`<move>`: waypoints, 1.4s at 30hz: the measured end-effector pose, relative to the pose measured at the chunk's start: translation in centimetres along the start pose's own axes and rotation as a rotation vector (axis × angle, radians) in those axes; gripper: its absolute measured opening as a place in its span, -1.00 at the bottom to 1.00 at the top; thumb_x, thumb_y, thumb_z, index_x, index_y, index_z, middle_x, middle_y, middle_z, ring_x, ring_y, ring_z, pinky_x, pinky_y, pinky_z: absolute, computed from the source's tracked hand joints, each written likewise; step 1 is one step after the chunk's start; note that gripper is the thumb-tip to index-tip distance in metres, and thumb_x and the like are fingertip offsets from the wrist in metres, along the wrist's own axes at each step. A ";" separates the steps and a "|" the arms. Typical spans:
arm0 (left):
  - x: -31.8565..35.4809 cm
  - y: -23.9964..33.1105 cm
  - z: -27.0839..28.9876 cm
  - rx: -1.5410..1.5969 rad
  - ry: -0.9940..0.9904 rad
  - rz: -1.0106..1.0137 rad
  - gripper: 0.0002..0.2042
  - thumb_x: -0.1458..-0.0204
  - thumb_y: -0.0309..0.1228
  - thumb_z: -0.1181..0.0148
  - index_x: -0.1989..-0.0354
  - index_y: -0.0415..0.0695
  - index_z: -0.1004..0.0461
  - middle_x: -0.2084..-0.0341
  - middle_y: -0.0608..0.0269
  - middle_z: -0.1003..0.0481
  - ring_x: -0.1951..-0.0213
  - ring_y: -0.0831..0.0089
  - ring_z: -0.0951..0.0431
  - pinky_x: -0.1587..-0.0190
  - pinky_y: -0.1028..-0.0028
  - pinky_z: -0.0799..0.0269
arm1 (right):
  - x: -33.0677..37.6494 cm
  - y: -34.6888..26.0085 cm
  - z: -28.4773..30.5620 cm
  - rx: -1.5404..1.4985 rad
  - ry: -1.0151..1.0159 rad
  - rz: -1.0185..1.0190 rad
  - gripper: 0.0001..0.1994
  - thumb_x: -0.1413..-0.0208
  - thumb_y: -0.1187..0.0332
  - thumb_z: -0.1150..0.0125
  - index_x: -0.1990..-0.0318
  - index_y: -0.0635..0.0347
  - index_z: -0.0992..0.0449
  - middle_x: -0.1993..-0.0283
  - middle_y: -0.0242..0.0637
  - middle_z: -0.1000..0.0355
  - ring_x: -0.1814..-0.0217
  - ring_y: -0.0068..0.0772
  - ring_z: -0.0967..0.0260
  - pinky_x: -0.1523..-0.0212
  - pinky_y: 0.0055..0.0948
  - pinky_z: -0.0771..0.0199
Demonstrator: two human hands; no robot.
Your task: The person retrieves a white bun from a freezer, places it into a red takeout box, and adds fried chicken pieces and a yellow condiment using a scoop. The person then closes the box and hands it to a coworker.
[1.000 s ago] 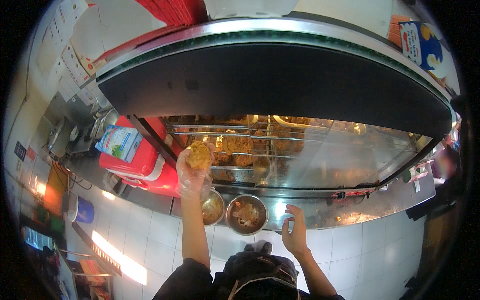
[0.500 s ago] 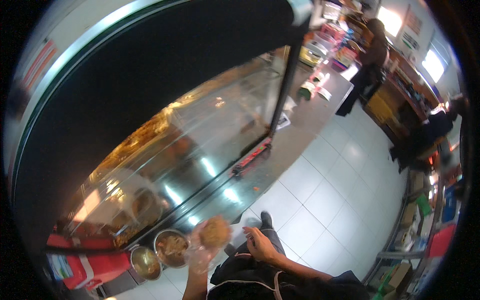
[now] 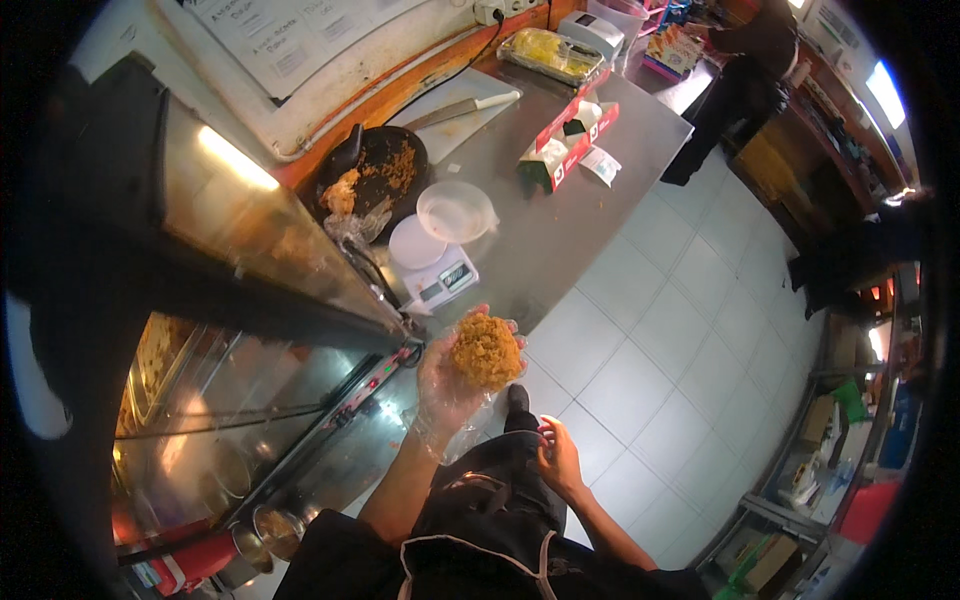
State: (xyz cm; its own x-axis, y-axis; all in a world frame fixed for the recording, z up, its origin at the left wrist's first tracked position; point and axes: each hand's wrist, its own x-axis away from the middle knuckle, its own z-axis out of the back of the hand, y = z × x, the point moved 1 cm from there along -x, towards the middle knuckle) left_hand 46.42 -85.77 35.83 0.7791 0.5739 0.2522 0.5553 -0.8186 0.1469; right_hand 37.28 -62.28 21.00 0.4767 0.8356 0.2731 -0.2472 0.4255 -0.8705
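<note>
My left hand (image 3: 452, 385), in a clear plastic glove, is closed around a golden-brown piece of breaded fried chicken (image 3: 486, 353). It holds the chicken palm-up in front of the steel counter's near edge. Lower, by my dark apron, hangs my right hand (image 3: 560, 456); it is bare, with loosely bent fingers and nothing visible in them. Nearest the chicken on the counter sits a white kitchen scale (image 3: 436, 272). A clear plastic bowl (image 3: 458, 212) stands beside it, partly overlapping its round plate.
Left of the counter (image 3: 540, 265) stands a glass warming cabinet (image 3: 250, 400). Behind the scale is a dark pan (image 3: 385, 165) with crumbs. A knife (image 3: 465, 108) lies on a white cutting board (image 3: 475, 128). Red-and-white cartons (image 3: 570, 150) sit farther right. A person (image 3: 735, 90) works beyond.
I have turned from the warming cabinet toward the counter and scale. My left hand carries the chicken along, away from the metal bowls. The right hand stays low by my apron.
</note>
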 end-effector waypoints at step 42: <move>65.2 37.3 12.8 -1.515 1.956 -1.021 -0.29 -0.07 -0.03 -0.23 -0.30 -0.27 -0.29 -0.17 -0.19 -0.41 -0.21 -0.04 -0.41 -0.28 0.23 -0.31 | 20.9 -6.5 -25.4 0.369 -0.655 0.525 -0.46 -0.04 0.69 0.03 -0.24 0.26 -0.27 0.13 -0.05 -0.51 0.28 -0.27 -0.57 0.30 -0.33 -0.61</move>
State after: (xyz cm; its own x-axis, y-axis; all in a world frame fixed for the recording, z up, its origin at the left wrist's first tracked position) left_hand 121.63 -78.61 45.55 -0.7302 0.6186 -0.2902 -0.6390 -0.4678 0.6107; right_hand 70.31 -56.38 21.95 -0.3189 0.9350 0.1552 -0.6047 -0.0746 -0.7930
